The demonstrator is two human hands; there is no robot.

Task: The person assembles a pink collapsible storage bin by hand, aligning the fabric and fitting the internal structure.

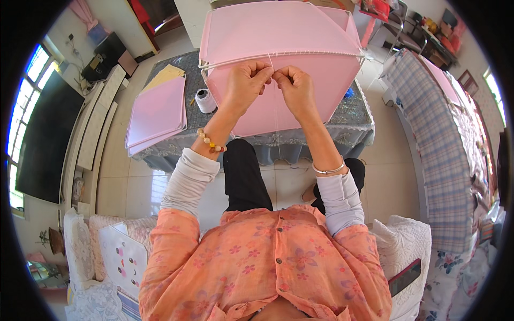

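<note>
A large pink panelled box shape (257, 104) with white wire edges stands on the table in front of me. White thread wraps along the wire edge (316, 53) where its upper and front panels meet. Just below that edge, the fingertips of my left hand (247, 85) are pinched together on a fine white thread (277, 125). Close beside it, my right hand (295, 88) also pinches the thread between thumb and fingers. Loose thread hangs down across the front pink panel. A spool of white thread (205, 101) stands left of my left wrist.
Flat pink wire-edged panels (157, 109) lie stacked at the table's left, beside yellowish sheets (167, 76). A grey lace-edged cloth (342, 134) covers the table. Right is a bed with a plaid cover (428, 128). A phone (405, 277) lies on the seat beside me.
</note>
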